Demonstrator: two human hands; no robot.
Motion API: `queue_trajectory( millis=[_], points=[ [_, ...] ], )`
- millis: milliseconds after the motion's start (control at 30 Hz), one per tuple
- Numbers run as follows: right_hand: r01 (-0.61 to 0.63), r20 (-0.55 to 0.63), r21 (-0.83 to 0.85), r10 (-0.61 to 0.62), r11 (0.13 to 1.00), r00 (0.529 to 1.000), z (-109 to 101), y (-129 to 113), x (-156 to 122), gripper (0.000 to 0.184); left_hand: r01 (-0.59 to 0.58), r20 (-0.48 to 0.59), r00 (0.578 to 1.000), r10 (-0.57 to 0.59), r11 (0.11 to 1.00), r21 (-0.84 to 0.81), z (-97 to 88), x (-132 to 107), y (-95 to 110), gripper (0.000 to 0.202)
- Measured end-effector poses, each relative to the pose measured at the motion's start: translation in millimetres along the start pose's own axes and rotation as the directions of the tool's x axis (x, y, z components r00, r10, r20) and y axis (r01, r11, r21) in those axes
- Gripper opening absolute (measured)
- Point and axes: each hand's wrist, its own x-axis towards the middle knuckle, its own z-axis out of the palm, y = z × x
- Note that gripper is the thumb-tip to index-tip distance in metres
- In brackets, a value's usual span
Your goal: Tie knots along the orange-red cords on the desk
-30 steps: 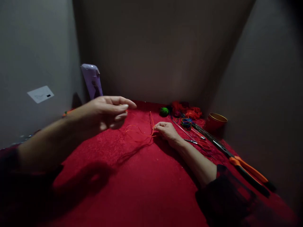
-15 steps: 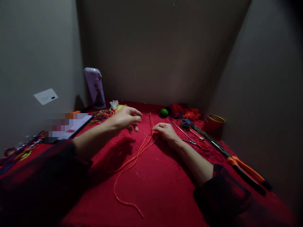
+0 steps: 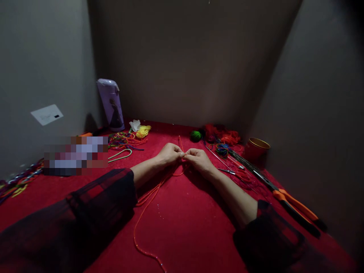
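An orange-red cord trails over the red cloth and runs up to both hands. My left hand pinches the cord, its fingertips meeting those of the other hand. My right hand is closed on the same cord, thumb and forefinger pressed together. Just beyond the fingertips a short upright length of the cord rises from between them. The spot where the strands cross is mostly hidden by the fingers.
To the right lie long pliers with orange handles, small scissors and a red cup. Behind are a green yarn ball and red yarn. At left stand a purple bottle, yellow yarn and a blurred-out flat device.
My left hand has come down and to the right, from open above the cloth to pinching the cord beside my right hand. The right hand has stayed almost in place.
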Motion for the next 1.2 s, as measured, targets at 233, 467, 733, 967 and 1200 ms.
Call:
queue_trajectory(
  millis=[233,467,733,967,1200],
  points=[
    [0.026,-0.059,-0.131,-0.034,0.991,0.998,-2.6,2.3,1.4,0.028,-0.107,-0.057,0.992,0.11,0.993,0.051,-2.7,9.3,-8.7,0.008],
    [0.05,-0.148,-0.214,-0.083,0.976,0.985,0.1,5.0,2.6,0.027,-0.079,-0.109,0.992,0.069,0.993,-0.084,2.9,4.9,-11.5,0.008],
    [0.087,-0.222,-0.332,-0.168,0.939,0.961,3.9,3.5,-3.7,0.023,0.056,-0.021,0.998,-0.062,0.979,-0.194,3.5,-7.0,3.1,0.016],
    [0.16,-0.17,-0.357,-0.233,0.92,0.958,6.7,-1.2,-11.6,0.024,0.098,-0.014,0.994,-0.106,0.957,-0.273,2.7,-10.3,7.3,0.016],
    [0.267,-0.065,-0.405,-0.319,0.875,0.946,10.0,-1.2,-17.6,0.02,0.127,0.049,0.992,-0.118,0.934,-0.333,0.2,-11.0,7.9,0.018]
  ],
)
